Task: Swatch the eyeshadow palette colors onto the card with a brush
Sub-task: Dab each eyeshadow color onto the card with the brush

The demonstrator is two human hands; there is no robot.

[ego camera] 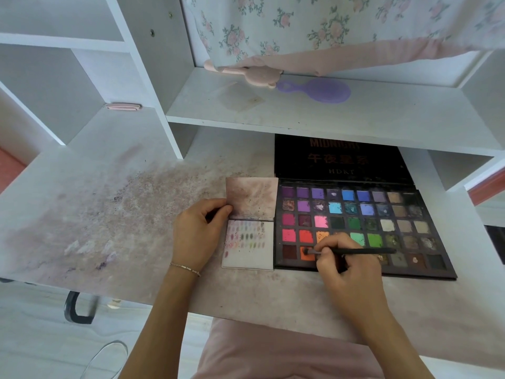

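Your right hand [343, 262] grips the brush [355, 251], its tip just left of your fingers in the orange pan [307, 254] on the palette's [363, 225] nearest row. So you are loading colour; this swatch is not yet on the card [248, 247]. Your left hand [199, 233] pinches the card's flap, steadying it just left of the brush tip. Three rows of swatches fill its upper half, a fourth has begun, and the lower half is bare. Many pans beyond your grip look unswatched.
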